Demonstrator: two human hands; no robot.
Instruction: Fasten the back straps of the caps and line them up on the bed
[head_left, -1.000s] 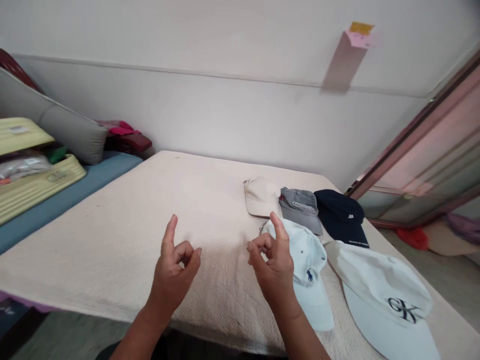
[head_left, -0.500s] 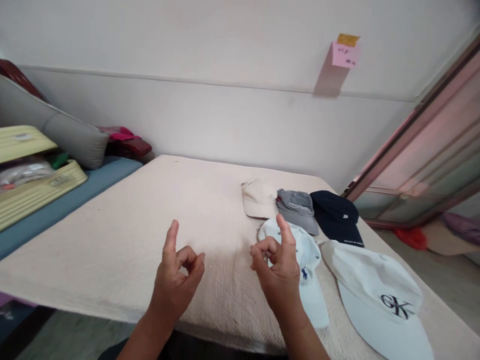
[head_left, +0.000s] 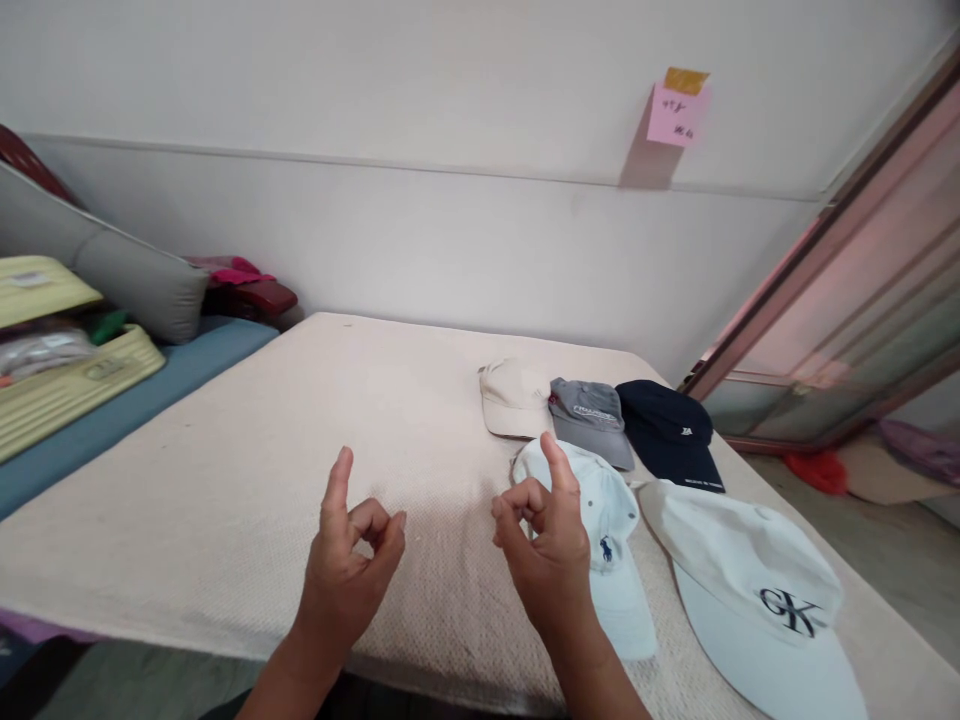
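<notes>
My left hand (head_left: 349,565) hovers over the near part of the cloth-covered table (head_left: 225,470), thumb and a bent finger pinched into a ring with another finger pointing up. Nothing shows in it. In the same pose, my right hand (head_left: 551,560) is empty and overlaps part of a pale blue cap (head_left: 621,605) with a small dark blue logo. Right of that cap lies a larger white cap (head_left: 739,545) with black letters. Behind them sit a beige cap (head_left: 514,395), a grey cap (head_left: 591,412) and a navy cap (head_left: 667,425) in a row.
A pink note (head_left: 677,112) is taped to the white wall (head_left: 420,80) behind the table. At left, a yellow case (head_left: 82,385) and a grey cushion (head_left: 112,265) rest on a blue surface (head_left: 217,350). A glass sliding door (head_left: 840,300) stands at right.
The whole view has shifted slightly. Both hands keep their pinched pose, with the right one marginally further left over the pale blue cap. The caps have not moved on the table.
</notes>
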